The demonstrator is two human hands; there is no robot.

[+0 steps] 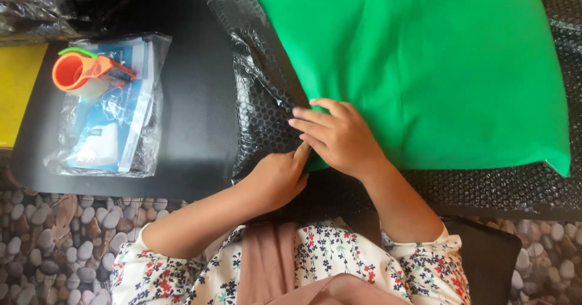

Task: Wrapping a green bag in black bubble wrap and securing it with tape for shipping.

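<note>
Nearest, the left hand curled shut, pinching the black bubble wrap at the green cushion corner. Beside it, the right hand pressed flat, fingers spread, on the cushion's lower-left edge. Farther left, bare dark table separated them from an orange tape dispenser.

One green cushion, one sheet of black bubble wrap under it, one orange tape dispenser, one clear plastic packet of blue-and-white printed material, one yellow item at far left, two hands: left, right.
</note>
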